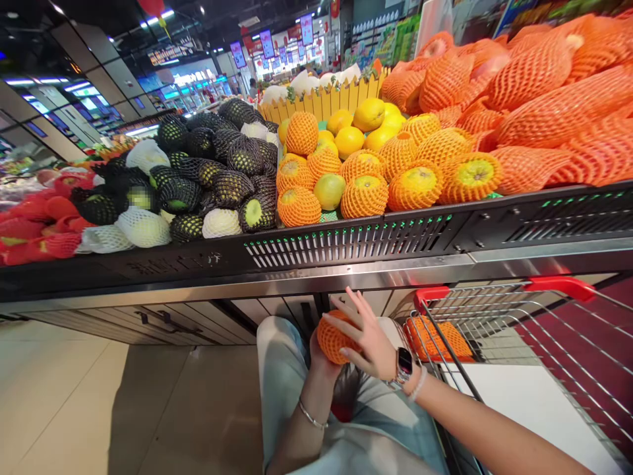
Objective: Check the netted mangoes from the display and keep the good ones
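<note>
Head view: the left hand point(322, 359) clasps an orange-netted fruit point(332, 340); the right hand point(370, 340) (wearing a smartwatch point(404, 361)) splays over it.

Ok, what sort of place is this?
Most likely a supermarket's produce section: net-wrapped fruit is heaped along a black display rack, a wire shopping cart with red fittings stands to the person's right, and lit screens hang further back.

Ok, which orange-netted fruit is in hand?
The fruit cupped in the left hand, with the right hand over it, fingers spread; neither hand touches the orange-netted ones on the display.
</note>
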The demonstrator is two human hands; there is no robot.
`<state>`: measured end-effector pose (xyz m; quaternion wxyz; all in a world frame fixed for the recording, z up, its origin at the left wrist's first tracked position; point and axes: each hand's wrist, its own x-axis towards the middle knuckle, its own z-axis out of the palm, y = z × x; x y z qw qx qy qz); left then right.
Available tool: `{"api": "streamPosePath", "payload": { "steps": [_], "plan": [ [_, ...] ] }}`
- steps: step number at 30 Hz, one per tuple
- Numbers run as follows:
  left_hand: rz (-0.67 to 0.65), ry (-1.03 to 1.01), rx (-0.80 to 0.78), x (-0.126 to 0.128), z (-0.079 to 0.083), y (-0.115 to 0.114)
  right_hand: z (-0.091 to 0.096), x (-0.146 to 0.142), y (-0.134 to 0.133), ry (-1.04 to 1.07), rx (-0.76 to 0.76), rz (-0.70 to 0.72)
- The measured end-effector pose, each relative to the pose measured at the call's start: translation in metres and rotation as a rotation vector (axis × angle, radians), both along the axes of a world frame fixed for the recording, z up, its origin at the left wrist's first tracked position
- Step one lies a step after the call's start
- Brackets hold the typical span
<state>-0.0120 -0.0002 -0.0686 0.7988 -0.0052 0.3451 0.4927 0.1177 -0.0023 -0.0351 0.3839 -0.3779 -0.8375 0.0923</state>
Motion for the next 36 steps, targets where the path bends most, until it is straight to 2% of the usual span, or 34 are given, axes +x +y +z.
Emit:
{"api": "streamPosePath", "payload": {
  "steps": [3, 8, 11, 15, 18, 20, 23, 25, 27, 29, 30, 33, 35, 36],
  "plan": [
    [-0.052, -0.069, -0.029, 0.004, 0.003, -0.005, -0.001, -0.005, 0.000, -0.118, 0.025, 0.042],
    [-0.074, -0.178, -0.091, 0.005, 0.001, -0.010, -0.001, -0.009, -0.003, -0.017, -0.068, 0.091],
    [-0.069, -0.184, -0.087, 0.001, 0.004, -0.007, -0.001, -0.006, 0.000, 0.099, -0.105, 0.092],
    [-0.071, -0.139, -0.005, -0.002, 0.015, -0.002, -0.006, 0.004, 0.012, 0.422, -0.304, -0.023],
    [-0.132, -0.074, 0.087, -0.003, 0.018, -0.001, -0.009, 0.011, 0.019, 0.588, -0.446, -0.122],
    [-0.140, 0.018, 0.155, -0.004, 0.017, -0.004, -0.007, 0.015, 0.019, 0.593, -0.473, -0.091],
    [-0.106, 0.175, 0.258, -0.008, 0.020, -0.008, 0.001, 0.019, 0.016, 0.543, -0.408, 0.017],
    [-0.036, 0.304, 0.331, -0.013, 0.030, -0.006, 0.004, 0.025, 0.016, 0.582, -0.340, -0.024],
    [0.073, 0.454, 0.426, -0.017, 0.051, 0.003, 0.004, 0.032, 0.019, 0.654, -0.315, -0.158],
    [0.172, 0.583, 0.587, -0.020, 0.085, 0.022, 0.002, 0.038, 0.024, 0.670, -0.338, -0.273],
    [0.244, 0.637, 0.724, -0.019, 0.105, 0.035, 0.001, 0.041, 0.026, 0.652, -0.352, -0.302],
    [0.329, 0.945, 1.181, -0.009, 0.174, 0.090, -0.001, 0.041, 0.027, 0.563, -0.328, -0.298],
    [0.432, 1.161, 1.431, 0.008, 0.219, 0.134, 0.000, 0.038, 0.026, 0.488, -0.273, -0.260],
    [0.439, 1.263, 1.514, 0.020, 0.240, 0.158, 0.001, 0.035, 0.025, 0.444, -0.248, -0.241]
  ]
}}
